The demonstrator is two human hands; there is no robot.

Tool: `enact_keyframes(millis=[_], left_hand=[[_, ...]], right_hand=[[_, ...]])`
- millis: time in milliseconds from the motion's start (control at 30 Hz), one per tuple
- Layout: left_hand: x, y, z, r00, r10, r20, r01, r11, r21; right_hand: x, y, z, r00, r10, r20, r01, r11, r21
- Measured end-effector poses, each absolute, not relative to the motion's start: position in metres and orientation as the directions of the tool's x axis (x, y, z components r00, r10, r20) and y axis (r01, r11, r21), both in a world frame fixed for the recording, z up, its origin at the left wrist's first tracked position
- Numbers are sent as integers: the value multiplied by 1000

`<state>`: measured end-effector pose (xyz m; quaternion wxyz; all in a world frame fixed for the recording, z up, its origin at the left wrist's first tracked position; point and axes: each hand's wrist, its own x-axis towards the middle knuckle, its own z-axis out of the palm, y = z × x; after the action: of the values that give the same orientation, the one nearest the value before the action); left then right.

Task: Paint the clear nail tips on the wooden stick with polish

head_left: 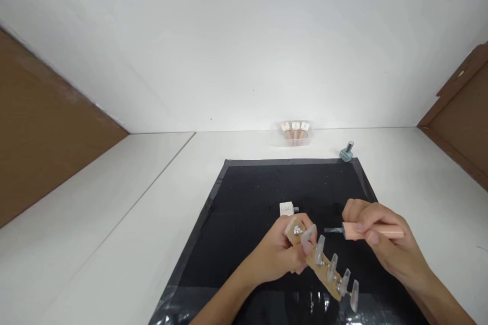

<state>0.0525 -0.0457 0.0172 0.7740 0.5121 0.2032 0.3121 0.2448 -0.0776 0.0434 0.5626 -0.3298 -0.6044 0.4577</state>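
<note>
My left hand [284, 251] is closed round a nail tip stand [324, 271], a tan strip with several clear false nails on metal studs. The strip slants down to the right, and my fingers cover part of it. In my right hand [385, 236] is a nail polish brush [371, 231] with a peach cap handle, held nearly level. Its bristle end points left towards the nails, with a gap between. Just behind my left hand lies a white nail polish bottle [286, 208], its dark neck facing right.
A black mat [259, 188] with taped edges covers the middle of the white table. Near the wall stands a clear box [276, 137] holding three peach-capped bottles [295, 132]. A teal polish bottle [346, 154] stands by the mat's far right corner. Brown panels [46, 127] flank the table.
</note>
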Motion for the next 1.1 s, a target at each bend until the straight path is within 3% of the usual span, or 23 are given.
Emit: enact_keyframes(millis=[300, 600, 767, 967, 1100], left_hand=[[56, -45, 18, 717, 697, -18, -243, 275, 930], [53, -47, 16, 719, 695, -14, -224, 250, 942], [52, -46, 22, 684, 729, -3, -138, 133, 981], [55, -45, 26, 672, 740, 22, -37, 3, 999], [54, -45, 24, 673, 738, 40, -15, -41, 999]], right_hand=[[248, -81, 51, -235, 916, 324, 21, 338, -941], [249, -79, 50, -166, 922, 350, 105, 370, -923], [249, -79, 48, -173, 897, 407, 27, 418, -908], [252, -78, 54, -239, 846, 477, 214, 525, -824], [253, -77, 55, -238, 815, 528, 222, 575, -787]])
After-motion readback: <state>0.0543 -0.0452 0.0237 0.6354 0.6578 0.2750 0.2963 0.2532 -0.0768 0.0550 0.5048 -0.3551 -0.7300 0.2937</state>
